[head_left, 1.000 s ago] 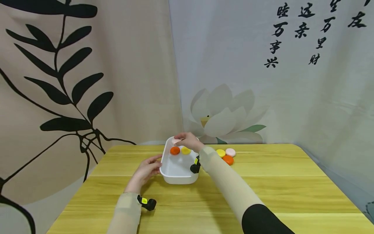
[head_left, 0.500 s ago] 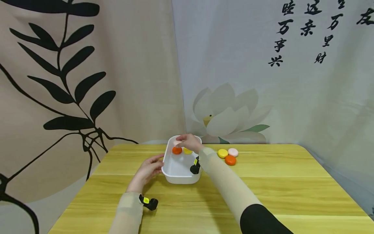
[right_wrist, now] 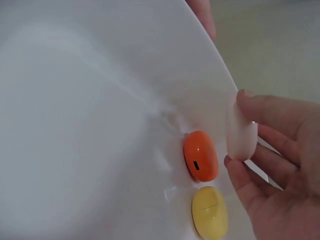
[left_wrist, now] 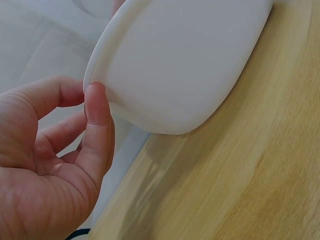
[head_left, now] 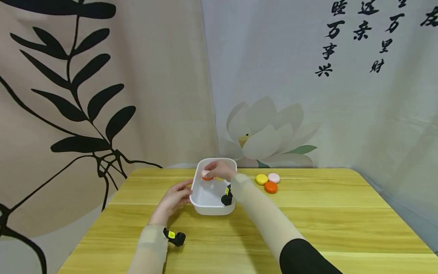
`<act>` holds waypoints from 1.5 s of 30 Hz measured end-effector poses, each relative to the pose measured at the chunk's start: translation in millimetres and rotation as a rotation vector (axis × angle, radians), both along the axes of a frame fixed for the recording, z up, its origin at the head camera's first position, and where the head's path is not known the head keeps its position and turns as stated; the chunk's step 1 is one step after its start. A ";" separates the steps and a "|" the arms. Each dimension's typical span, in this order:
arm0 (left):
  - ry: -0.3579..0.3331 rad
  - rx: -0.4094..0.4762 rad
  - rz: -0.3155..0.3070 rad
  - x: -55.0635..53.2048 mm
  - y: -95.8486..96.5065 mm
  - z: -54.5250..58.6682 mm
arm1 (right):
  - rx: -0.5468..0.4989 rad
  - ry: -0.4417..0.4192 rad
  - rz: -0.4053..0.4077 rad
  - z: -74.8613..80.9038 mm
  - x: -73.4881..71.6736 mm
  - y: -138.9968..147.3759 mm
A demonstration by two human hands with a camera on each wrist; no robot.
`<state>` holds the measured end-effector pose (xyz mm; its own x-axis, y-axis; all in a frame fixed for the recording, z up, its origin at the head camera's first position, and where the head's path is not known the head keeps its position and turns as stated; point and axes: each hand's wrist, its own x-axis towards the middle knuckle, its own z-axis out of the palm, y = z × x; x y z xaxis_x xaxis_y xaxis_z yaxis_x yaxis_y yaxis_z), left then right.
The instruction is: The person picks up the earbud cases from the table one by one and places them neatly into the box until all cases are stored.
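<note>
In the head view, my left hand [head_left: 173, 198] is at the left side of a white plastic box [head_left: 209, 210] on the table; the left wrist view shows its fingertips [left_wrist: 96, 95] pinching the rim. My right hand [head_left: 220, 170] is over the box's far end. Between thumb and fingers it holds a pale pink rounded earbud case [right_wrist: 242, 132], close to the box wall. Beside it in the box lie an orange case [right_wrist: 201, 156] with a small dark slot and a yellow case [right_wrist: 210, 212]. The yellow one is mostly hidden in the head view.
On the wooden table [head_left: 308, 220], right of the box, a yellow case [head_left: 261, 179], a pale pink case [head_left: 273, 177] and an orange case [head_left: 271, 187] sit close together. A patterned curtain [head_left: 164, 83] hangs behind the table's far edge.
My right hand has lowered the pink case towards the near side, so it now covers part of the orange one in the head view. The left hand stays at the rim.
</note>
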<state>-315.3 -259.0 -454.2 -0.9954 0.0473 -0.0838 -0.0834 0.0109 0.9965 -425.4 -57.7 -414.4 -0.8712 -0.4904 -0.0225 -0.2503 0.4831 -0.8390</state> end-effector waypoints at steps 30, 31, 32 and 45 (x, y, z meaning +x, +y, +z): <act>0.002 0.035 0.004 0.1 2.5 0.9 | 0.000 -0.086 0.040 4.5 2.3 -1.2; 0.003 0.031 0.001 -0.5 2.8 0.8 | 0.004 -0.087 0.039 7.1 1.9 0.8; 0.003 0.026 -0.001 -1.0 3.1 0.6 | 0.011 -0.085 0.039 10.0 1.6 2.6; -0.006 0.015 -0.004 -0.6 4.1 2.8 | -0.031 -0.057 0.100 45.4 -4.7 44.6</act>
<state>-315.9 -254.9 -451.5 -0.9947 0.0523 -0.0888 -0.0891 -0.0040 0.9960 -430.2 -13.1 -369.0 -0.8156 -0.5761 -0.0539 -0.2479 0.4321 -0.8671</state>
